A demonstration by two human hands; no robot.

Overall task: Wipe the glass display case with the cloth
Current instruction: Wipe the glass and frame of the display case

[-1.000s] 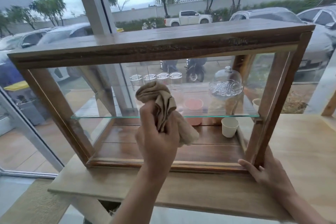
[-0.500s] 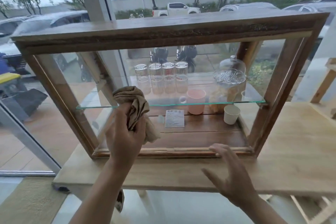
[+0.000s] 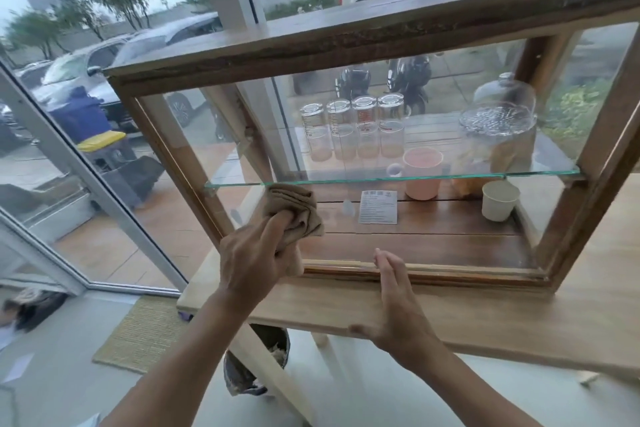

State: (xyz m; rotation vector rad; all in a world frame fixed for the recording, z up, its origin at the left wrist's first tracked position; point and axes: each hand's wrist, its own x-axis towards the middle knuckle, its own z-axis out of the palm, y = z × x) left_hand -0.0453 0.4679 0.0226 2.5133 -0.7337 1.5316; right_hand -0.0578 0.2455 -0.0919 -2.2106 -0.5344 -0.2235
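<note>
A wood-framed glass display case stands on a light wooden table. My left hand grips a bunched tan cloth and presses it against the lower left of the front glass pane, just under the level of the inner glass shelf. My right hand lies flat with fingers together on the table, fingertips touching the case's bottom front rail.
Inside the case are several upturned glasses, a pink mug, a glass dome, a white cup and a paper card. Large windows stand behind and to the left. A woven mat and a bucket sit on the floor.
My left hand has carried the cloth leftward and down across the front glass. My right hand moved left from the case's right corner to the middle of the bottom rail.
</note>
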